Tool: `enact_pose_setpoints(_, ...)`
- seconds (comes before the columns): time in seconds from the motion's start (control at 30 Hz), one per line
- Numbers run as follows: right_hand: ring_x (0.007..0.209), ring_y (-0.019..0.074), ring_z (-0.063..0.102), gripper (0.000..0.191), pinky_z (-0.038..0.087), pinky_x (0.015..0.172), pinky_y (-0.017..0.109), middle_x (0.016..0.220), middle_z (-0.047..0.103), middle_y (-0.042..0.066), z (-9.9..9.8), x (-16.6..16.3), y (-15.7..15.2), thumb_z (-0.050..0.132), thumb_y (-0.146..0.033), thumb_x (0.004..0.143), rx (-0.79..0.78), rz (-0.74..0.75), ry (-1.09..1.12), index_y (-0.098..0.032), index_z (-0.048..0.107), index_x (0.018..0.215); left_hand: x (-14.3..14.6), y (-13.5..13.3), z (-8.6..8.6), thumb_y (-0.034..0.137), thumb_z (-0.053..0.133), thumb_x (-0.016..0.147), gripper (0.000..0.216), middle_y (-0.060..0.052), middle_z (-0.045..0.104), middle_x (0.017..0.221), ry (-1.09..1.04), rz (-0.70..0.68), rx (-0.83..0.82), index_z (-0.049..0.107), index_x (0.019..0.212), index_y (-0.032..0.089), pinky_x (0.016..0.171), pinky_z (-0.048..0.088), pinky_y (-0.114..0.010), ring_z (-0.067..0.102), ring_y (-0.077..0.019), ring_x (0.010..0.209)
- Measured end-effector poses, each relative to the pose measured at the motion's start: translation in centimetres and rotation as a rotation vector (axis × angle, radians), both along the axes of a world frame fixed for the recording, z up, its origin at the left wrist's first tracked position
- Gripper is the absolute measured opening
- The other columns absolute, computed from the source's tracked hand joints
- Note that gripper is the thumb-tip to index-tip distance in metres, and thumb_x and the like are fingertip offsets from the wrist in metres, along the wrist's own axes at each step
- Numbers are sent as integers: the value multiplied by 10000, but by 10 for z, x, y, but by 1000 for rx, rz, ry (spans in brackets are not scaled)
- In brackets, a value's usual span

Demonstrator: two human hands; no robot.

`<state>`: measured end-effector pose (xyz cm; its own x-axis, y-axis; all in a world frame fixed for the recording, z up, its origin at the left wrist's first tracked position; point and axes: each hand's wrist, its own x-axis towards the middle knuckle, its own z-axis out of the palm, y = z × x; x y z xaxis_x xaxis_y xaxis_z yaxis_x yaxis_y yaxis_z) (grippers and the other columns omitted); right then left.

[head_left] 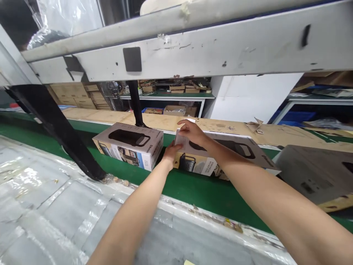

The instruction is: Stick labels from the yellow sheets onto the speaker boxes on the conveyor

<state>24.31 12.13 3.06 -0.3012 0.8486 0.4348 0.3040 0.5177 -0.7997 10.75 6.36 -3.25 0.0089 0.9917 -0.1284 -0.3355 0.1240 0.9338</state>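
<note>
Foreground: plastic-sheeted bench (49, 206) and both forearms. Left hand (171, 151), fingers curled against the near end of the middle printed box (220, 158); right hand (191, 132), fingers spread flat on a white leaflet (183, 141) atop it. All three cartons on the green conveyor (193, 187) appear closed, contents hidden; left box (129, 145) apparently finished, right box (317, 173) untouched.

the third box (317, 176) ran off the right edge, blurred; print on the middle box (237, 152) was too small to read, its near end hidden behind the left hand (171, 151).
</note>
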Motion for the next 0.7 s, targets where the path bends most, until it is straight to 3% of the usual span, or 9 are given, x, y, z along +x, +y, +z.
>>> enact_pose_setpoints(0.13,694,187,627,396,511,664,294,723,607,-39,-12,-9,26,731,-210,710,7,-4,-57,-250,580,1074,1,3,-9,249,694,668,473,-48,766,940,-74,-41,2,730,1136,189,849,540,-351,721,-253,880)
enact_pose_setpoints(0.37,687,180,606,423,481,699,292,719,610,-49,-22,-21,39,720,-110,721,82,-15,-280,-248,590,1099,-5,6,-9,222,673,681,493,-43,762,925,-112,-52,-13,726,1171,194,912,532,-374,710,-254,939)
enact_pose_setpoints(0.57,892,261,628,358,498,821,385,1014,674,86,-24,-14,35,595,-92,809,227,-140,-461,-200,642,1147,-10,2,-6,191,657,705,420,-59,756,965,-144,-68,8,724,1119,183,1002,504,-412,712,-266,984)
enact_pose_setpoints(0.7,1087,271,624,394,476,969,396,1141,720,98,-16,-9,18,534,9,793,334,26,-621,-197,728,1067,-12,3,-3,149,661,702,369,-67,750,963,-143,-26,16,730,1064,159,1038,487,-432,709,-276,1006)
